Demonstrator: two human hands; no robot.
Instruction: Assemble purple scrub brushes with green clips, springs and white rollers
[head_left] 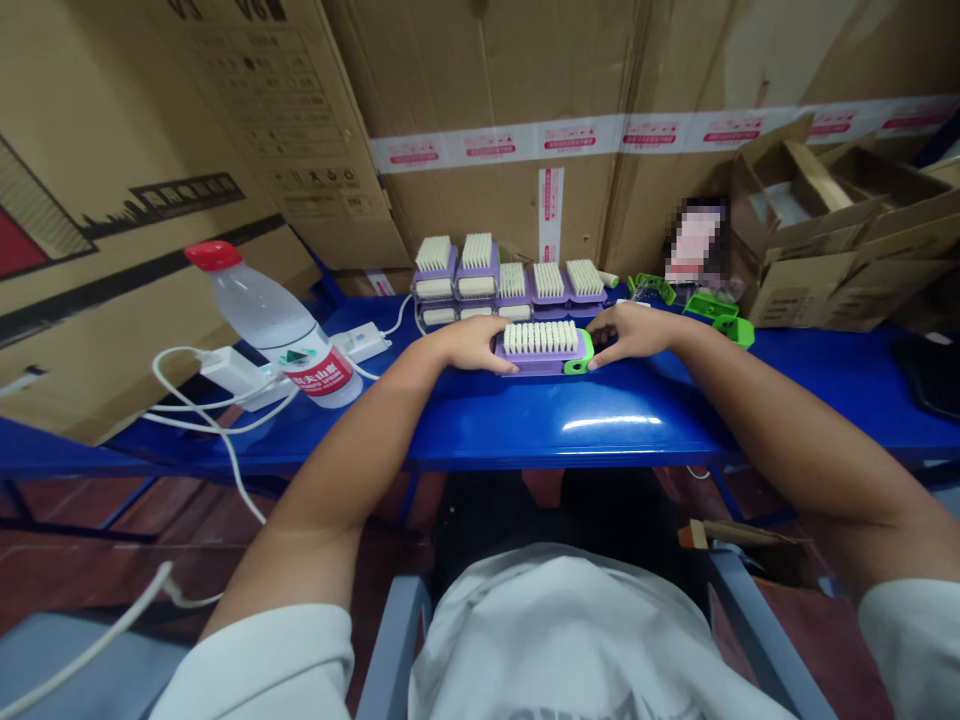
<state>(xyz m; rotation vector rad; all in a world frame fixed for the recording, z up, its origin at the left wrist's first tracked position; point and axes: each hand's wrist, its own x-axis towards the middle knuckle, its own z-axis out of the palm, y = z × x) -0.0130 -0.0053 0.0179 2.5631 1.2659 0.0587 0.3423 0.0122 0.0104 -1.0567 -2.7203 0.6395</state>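
A purple brush [541,347] with white bristles and a green end piece lies on the blue table [525,415], bristles up. My left hand [472,343] is closed round its left end. My right hand [634,333] pinches its right end at the green piece. Just behind it stands a stack of several similar purple brushes [506,282], in rows against the cardboard wall.
A water bottle [281,325] with a red cap lies tilted at the left beside white chargers and cables [225,375]. Green plastic parts [709,310] lie at the right, near open cardboard boxes [825,235]. Large cardboard sheets wall the back.
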